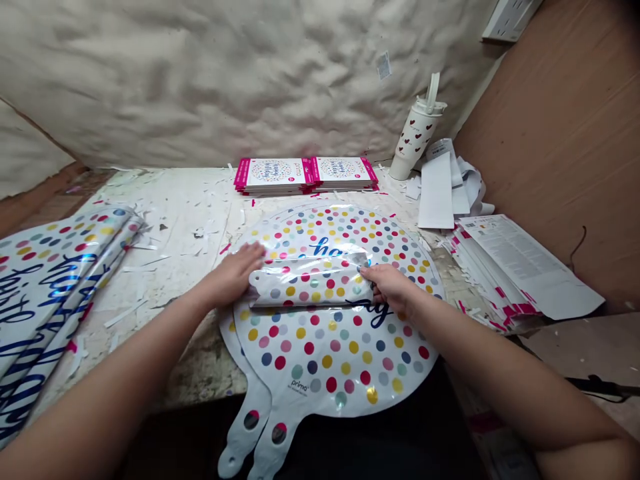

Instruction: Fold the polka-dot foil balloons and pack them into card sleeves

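A folded foil balloon (pixel 310 283), white with coloured dots, lies as a narrow strip across flat round foil balloons (pixel 345 360) with the same dots and blue lettering. My left hand (pixel 235 273) is at the strip's left end, its fingers stretched out and slightly blurred. At the other end, my right hand (pixel 387 285) pinches the strip's edge between thumb and fingers. The tails of two flat balloons hang over the table's front edge. Part of the lettering is covered by the strip.
More dotted balloons (pixel 45 287) lie at the left. Two stacks of pink-edged packets (pixel 275 173) stand at the back, with a white tumbler (pixel 417 137) to their right. Paper strips (pixel 437 193) and a fanned pile of printed cards (pixel 525 267) lie right. Paper scraps litter the worn table (pixel 175 193).
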`<state>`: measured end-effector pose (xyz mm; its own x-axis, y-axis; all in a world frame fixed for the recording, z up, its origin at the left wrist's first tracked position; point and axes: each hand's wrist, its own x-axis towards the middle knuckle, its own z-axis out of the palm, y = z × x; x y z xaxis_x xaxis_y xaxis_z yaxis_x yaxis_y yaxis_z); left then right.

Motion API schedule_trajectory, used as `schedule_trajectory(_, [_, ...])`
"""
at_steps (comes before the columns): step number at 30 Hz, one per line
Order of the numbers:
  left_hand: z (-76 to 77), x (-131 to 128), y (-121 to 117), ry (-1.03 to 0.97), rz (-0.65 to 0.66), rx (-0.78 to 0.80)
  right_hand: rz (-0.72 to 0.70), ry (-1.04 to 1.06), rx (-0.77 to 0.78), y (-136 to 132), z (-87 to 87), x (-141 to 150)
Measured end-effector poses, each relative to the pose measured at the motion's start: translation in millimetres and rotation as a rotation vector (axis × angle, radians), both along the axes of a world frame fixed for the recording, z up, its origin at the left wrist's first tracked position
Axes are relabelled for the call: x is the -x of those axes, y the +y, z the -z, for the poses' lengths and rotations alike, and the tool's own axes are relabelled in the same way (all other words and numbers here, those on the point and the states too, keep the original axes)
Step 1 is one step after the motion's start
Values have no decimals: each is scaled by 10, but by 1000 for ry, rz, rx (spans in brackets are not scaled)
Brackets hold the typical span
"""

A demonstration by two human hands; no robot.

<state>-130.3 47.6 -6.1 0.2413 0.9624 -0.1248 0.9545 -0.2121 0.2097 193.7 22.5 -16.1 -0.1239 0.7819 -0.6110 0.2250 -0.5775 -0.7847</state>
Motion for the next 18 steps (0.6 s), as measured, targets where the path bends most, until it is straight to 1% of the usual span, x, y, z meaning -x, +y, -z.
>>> schedule_trajectory(1, [-55,-37,-74,-42,-94,-73,-5,-28,13,41,-3,26])
schedule_trajectory(2, [-104,-133,-174,-75,-152,-171,-14,-52,11,75,-4,43])
schedule_trajectory(3, [-139,-271,-294,-92,-86,-233,-22,-77,7,104,-7,51])
schedule_trajectory(4, [-154,-431,-424,-97,74,-216,-32,-106,-3,124,-14,52])
schedule_trajectory(5, [-148,-592,-553,-83,235,-163,-45,-137,-19,135,-27,46])
schedule_trajectory(6, [-121,-736,-670,-58,343,-106,-59,-172,-41,133,-48,38])
schedule_trajectory(8, [-31,-929,-837,-16,402,-11,-73,-241,-96,79,-114,29])
schedule_trajectory(9, [19,-971,-883,0,400,24,-74,-286,-159,24,-150,35])
schedule_trajectory(10, [64,-982,-906,13,391,47,-97,-351,-277,-50,-180,48])
schedule_trajectory(11, [98,-971,-913,22,385,60,-168,-428,-449,-136,-199,69])
schedule_trajectory(12, [121,-947,-909,29,383,64,-292,-514,-661,-226,-201,92])
schedule_trajectory(14, [134,-894,-889,36,389,57,-623,-698,-1081,-383,-153,134])
schedule_trajectory(15, [128,-875,-880,35,393,52,-766,-790,-1217,-434,-109,145])
schedule_trajectory(16, [116,-866,-873,31,396,49,-853,-874,-1282,-464,-64,149])
schedule_trajectory(17, [102,-867,-868,26,398,51,-882,-958,-1309,-478,-24,147])
schedule_trajectory(18, [85,-876,-863,19,400,57,-869,-1033,-1317,-482,2,143])
